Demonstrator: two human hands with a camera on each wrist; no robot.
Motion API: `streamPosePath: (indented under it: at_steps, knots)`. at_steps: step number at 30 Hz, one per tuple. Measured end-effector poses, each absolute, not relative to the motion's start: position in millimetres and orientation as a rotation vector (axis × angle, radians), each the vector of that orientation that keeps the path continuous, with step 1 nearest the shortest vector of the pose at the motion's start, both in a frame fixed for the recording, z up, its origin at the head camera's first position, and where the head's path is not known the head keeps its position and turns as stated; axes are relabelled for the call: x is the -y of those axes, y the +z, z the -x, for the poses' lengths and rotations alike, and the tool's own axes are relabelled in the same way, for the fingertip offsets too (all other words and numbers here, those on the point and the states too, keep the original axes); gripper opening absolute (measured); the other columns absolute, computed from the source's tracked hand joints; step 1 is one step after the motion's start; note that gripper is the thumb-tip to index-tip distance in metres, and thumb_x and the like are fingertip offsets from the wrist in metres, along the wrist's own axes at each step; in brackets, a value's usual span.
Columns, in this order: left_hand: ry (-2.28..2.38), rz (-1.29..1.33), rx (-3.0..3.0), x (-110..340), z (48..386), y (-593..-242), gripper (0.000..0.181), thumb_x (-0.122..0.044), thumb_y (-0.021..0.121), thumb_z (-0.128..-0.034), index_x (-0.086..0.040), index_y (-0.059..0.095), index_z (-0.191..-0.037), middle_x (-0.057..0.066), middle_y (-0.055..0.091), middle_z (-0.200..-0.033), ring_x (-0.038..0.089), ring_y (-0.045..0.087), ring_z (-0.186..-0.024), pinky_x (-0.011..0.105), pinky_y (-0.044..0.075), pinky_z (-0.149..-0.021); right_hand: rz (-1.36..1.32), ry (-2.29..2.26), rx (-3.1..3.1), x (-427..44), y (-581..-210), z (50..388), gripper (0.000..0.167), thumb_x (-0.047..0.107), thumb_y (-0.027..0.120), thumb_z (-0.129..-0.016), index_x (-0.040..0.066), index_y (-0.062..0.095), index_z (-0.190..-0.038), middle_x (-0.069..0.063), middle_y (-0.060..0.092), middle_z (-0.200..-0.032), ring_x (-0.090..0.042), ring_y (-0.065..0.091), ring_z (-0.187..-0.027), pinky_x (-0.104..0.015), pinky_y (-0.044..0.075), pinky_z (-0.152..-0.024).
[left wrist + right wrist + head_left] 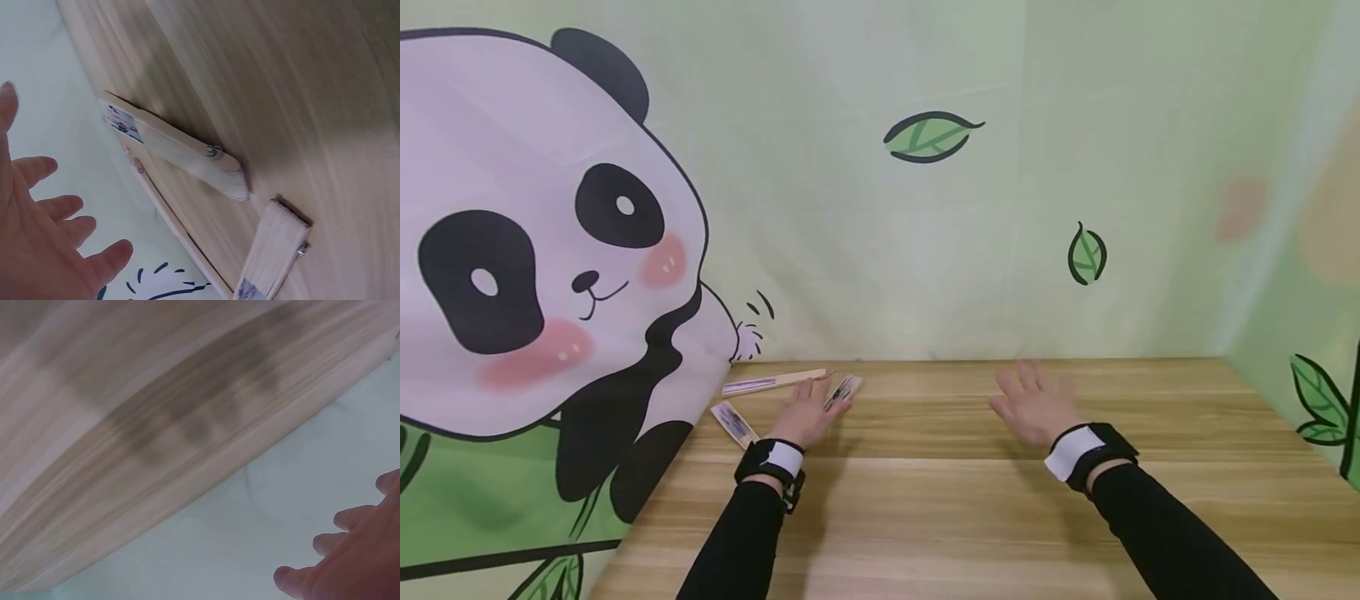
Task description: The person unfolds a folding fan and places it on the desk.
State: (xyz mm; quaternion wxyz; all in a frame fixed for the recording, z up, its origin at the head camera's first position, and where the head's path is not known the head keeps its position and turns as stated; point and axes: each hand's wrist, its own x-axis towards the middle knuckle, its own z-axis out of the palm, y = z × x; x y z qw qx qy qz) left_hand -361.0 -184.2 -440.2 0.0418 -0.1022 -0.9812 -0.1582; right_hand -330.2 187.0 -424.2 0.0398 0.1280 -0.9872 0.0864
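Note:
Three folded fans with wooden ribs lie at the table's back left: one [771, 382] along the back edge, one [734, 423] to the left, one [844, 392] by the left hand's thumb. The left hand [805, 414] is held palm down with fingers spread, holding nothing. In the left wrist view, it [44, 231] hovers apart from the fans; metal rivets show on a fan [178, 147] and on another [273, 250]. My right hand [1036, 406], fingers spread, holds nothing above the table's back right; its fingers [331, 544] show in the right wrist view.
A wood-grain table [925, 517] reaches back to a pale green cloth backdrop [850, 233] with printed leaves and a large panda [550, 225] on the left. The cloth also rises along the table's right side. Black sleeves and wrist straps cover both forearms.

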Motion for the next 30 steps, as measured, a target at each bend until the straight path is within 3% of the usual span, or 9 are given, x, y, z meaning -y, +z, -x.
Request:
streamPosePath:
  at_steps: [4,8,23,30]
  knots:
    - [-0.441,0.298,3.015,188.7,358.9,-439.2,0.064,-0.036,0.061,-0.0961,0.000,0.041,-0.145,0.031,0.041,-0.141,0.045,0.040,-0.131,0.056,0.036,-0.104,-0.449,0.277,3.006,-173.5,-430.4,332.0,0.059,0.043,0.036,-0.105,0.008,0.032,-0.152,-0.028,0.026,-0.153,-0.048,0.019,-0.141,-0.072,0.013,-0.107]
    - [-0.384,0.278,3.044,192.6,357.6,-439.8,0.054,-0.025,0.066,-0.0920,0.004,0.051,-0.135,0.029,0.053,-0.129,0.042,0.053,-0.117,0.053,0.044,-0.096,-0.519,0.317,2.967,-158.0,-436.6,335.2,0.057,0.038,0.039,-0.105,0.004,0.035,-0.149,-0.030,0.036,-0.147,-0.048,0.031,-0.136,-0.067,0.028,-0.104]
    - [-0.297,0.250,3.049,200.0,372.4,-447.4,0.034,-0.017,0.071,-0.0855,0.003,0.065,-0.112,0.020,0.066,-0.106,0.037,0.062,-0.097,0.049,0.050,-0.085,-0.627,0.361,2.915,-89.4,-458.8,351.6,0.049,0.036,0.046,-0.103,0.005,0.049,-0.141,-0.023,0.049,-0.137,-0.042,0.042,-0.130,-0.058,0.036,-0.103]
    - [-0.299,0.163,3.048,200.7,381.1,-455.4,0.015,-0.014,0.072,-0.0782,-0.003,0.063,-0.082,0.015,0.064,-0.087,0.031,0.060,-0.079,0.047,0.051,-0.070,-0.734,0.349,2.869,-61.3,-462.8,355.7,0.040,0.026,0.051,-0.100,0.002,0.057,-0.132,-0.021,0.057,-0.127,-0.039,0.049,-0.122,-0.052,0.040,-0.102]
